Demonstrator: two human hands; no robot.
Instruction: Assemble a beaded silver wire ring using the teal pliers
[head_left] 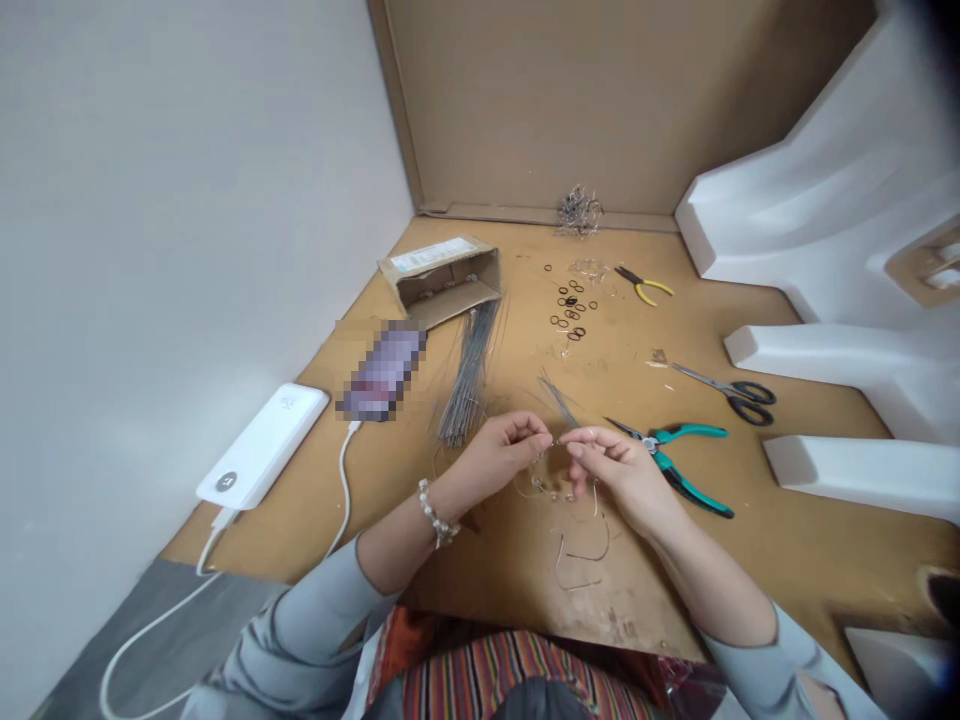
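Pale wall (187, 200) fills the left side of the room, and a tall cardboard panel (615, 100) closes off the back of the tan surface (510, 570). White foam pieces (802, 350) line the right. From where I stand, both of the person's hands meet low over the middle of the surface, nearly touching.

The left hand (512, 443) has its thumb and forefinger pinched together, and the right hand (616, 470) pinches just opposite, its fingers close. Between the fingertips is a thin wire piece (556, 441), so slight that I can't make out its shape. Small clear loops (538, 482) show just below the hands; whether they join the wire, I can't tell. A beaded bracelet (435, 515) circles the left wrist.

Nearer the person lie a few bent wires (577, 584). Teal-handled pliers (675, 470) rest just beside the right hand, with black-handled scissors (731, 392) beyond them. Farther back sit yellow-handled pliers (643, 287), a scatter of dark rings (575, 334) and, against the panel, a tangle of wire bits (579, 210).

Over to the left, a bundle of straight wires (466, 390) stretches from an open cardboard box (442, 262) toward the left hand. Beside it are a blurred-out phone (386, 370) and a white power bank (262, 445), each with a white cable (344, 480) plugged in.
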